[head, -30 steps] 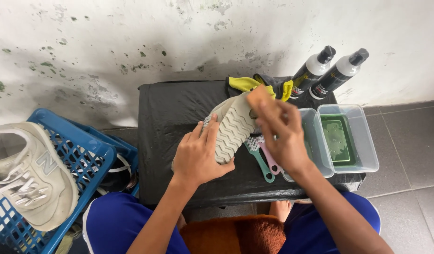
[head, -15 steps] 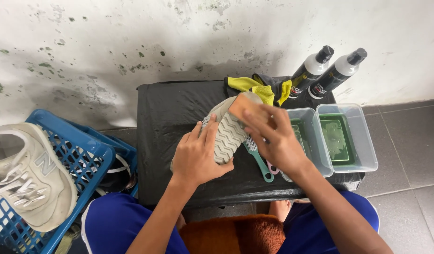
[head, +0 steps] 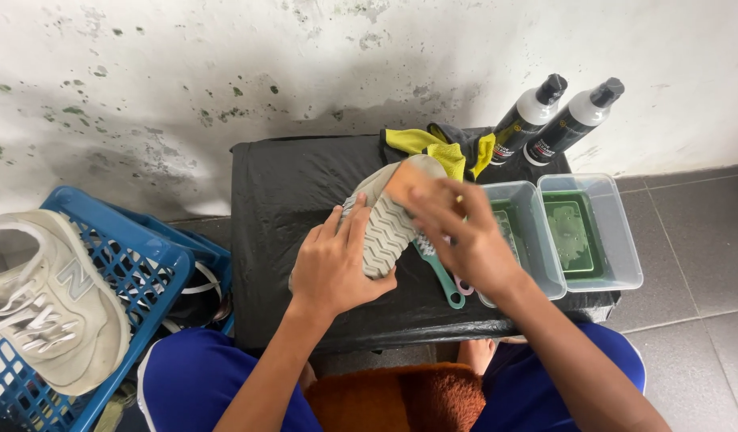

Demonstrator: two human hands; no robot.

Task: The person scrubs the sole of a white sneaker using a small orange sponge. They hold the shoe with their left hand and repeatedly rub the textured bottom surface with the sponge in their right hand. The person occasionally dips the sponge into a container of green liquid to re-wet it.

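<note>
Left hand (head: 333,268) clamped around a pale shoe (head: 385,224), sole up, grey zigzag tread showing; thumb on the near side, fingers wrapped over the tread. Shoe sits near the middle of the bench (head: 289,184), a low black bench covered in shiny black sheet, toe pointing toward the far edge. Right hand (head: 457,232) lies over the toe end of the shoe, fingers bent and pressed on the sole; blurred, so cannot tell whether it grips anything small.

Just right of the shoe, under the right hand, a green-handled brush (head: 441,276) and a pink handle (head: 463,286) lie on the bench, ends pointing to the near edge. Yellow cloth (head: 433,148) bunched with a dark cloth at the far edge, touching the shoe's toe area. Two clear plastic tubs (head: 617,232) side by side at the bench's right end, greenish inside. Two dark bottles (head: 545,112) with white shoulders and black caps stand at the far right corner, against the stained white wall (head: 225,72).

Left of the bench, on the floor, a blue plastic crate (head: 153,268) with a second pale sneaker (head: 49,304) resting on its rim. Blue shorts (head: 185,384) and a brown towel (head: 401,400) at the near edge of the view.
</note>
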